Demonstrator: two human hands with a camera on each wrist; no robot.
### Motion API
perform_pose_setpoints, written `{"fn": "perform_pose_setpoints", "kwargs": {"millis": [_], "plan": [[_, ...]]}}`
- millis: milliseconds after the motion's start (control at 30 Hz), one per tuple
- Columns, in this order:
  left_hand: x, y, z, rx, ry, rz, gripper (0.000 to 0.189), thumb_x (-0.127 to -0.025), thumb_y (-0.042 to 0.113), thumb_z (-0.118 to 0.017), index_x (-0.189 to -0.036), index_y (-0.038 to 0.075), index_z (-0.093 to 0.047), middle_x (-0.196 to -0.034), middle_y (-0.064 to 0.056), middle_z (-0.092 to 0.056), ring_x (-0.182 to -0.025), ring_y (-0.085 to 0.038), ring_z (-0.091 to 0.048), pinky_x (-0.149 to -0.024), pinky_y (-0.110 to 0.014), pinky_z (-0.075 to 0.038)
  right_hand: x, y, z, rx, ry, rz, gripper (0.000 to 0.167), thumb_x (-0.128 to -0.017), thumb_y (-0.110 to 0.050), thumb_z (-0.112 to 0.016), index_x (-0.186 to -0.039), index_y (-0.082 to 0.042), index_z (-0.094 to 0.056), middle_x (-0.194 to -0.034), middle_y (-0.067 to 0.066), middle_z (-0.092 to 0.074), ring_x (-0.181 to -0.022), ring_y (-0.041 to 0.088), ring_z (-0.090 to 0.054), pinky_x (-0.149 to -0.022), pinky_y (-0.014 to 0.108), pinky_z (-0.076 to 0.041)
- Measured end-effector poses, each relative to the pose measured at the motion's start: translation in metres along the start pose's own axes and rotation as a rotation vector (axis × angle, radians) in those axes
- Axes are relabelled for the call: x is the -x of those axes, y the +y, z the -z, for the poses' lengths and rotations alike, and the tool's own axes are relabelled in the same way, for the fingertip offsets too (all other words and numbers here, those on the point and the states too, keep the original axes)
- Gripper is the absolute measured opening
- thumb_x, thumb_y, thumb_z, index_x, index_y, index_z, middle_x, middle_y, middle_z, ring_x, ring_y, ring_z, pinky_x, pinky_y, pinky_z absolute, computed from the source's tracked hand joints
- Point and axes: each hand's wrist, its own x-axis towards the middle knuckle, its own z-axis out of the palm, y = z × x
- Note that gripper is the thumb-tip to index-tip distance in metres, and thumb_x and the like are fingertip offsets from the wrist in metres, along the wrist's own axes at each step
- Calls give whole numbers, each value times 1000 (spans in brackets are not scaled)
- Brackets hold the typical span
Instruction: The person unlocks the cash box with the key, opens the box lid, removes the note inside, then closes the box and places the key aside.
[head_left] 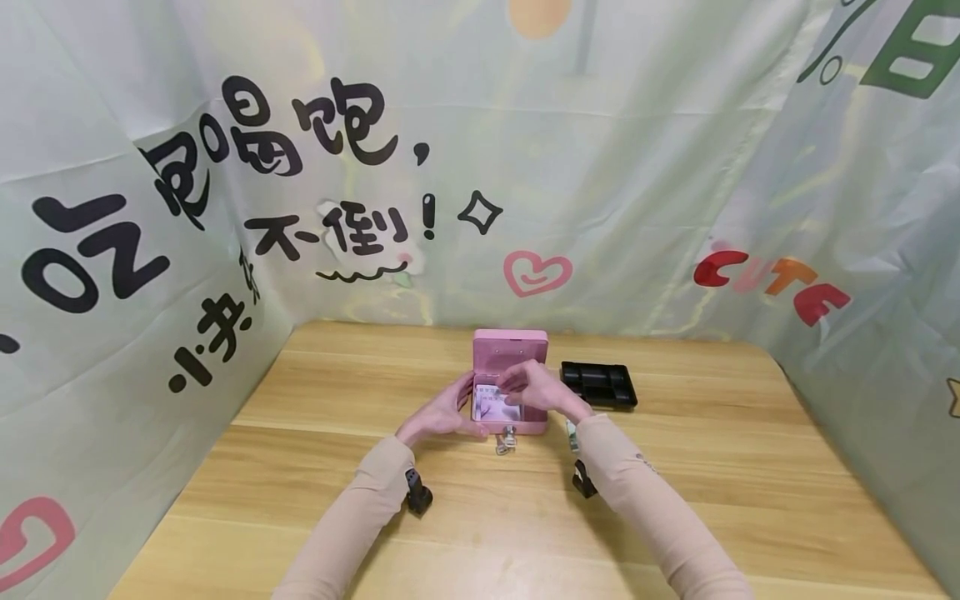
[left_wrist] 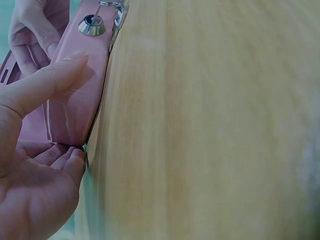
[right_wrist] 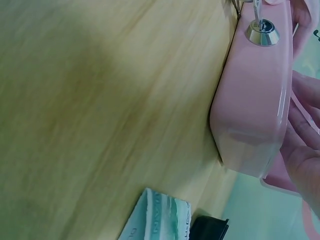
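A pink metal cash box (head_left: 534, 427) stands on the table with its lid raised. Keys (head_left: 506, 442) hang from the lock on its front wall. My left hand (head_left: 444, 413) holds the box at its left front corner, thumb across the front and fingers against the left side. Inside lies a pale printed paper (head_left: 497, 410), partly covered by my right hand (head_left: 536, 387). That hand reaches into the box from the right with bent fingers. In the right wrist view the box wall (right_wrist: 255, 95) hides the fingertips, so whether they pinch anything is unclear.
A black compartment tray (head_left: 597, 377) lies right of the box. A folded greenish banknote (right_wrist: 155, 220) rests on the wooden table (head_left: 300, 467) near the right forearm. Printed fabric curtains (head_left: 637, 183) enclose the table at the back and sides.
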Motion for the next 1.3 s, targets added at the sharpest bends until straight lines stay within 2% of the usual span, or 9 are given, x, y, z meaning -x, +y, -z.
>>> {"fn": "perform_pose_setpoints", "kwargs": {"millis": [233,700,1300], "plan": [[1,1,-1,-10,10,29,118,-73,3,-86,-160,-3,-5,-168,-24,-9,-156,-40,-16,-130,-51,-16,2,0,-1,-6,-4,-1,29,-82,9,-72,-111,8,-70,-108,25,-74,-100,35,-73,-94,43,-62],[0,0,-1,-1,3,13,118,-73,2,-86,-160,-2,-5,-168,-24,-9,-156,-40,-15,-130,-50,-16,1,-1,-4,10,-6,-18,30,-80,9,-73,-110,6,-70,-110,24,-74,-102,35,-72,-96,43,-61],[0,0,-1,-11,15,18,118,-72,2,-86,-160,-2,-7,-168,-24,-12,-156,-40,-17,-130,-50,-16,1,4,-4,30,85,34,23,-79,9,-72,-102,5,-74,-98,20,-77,-86,23,-71,-82,33,-63]]}}
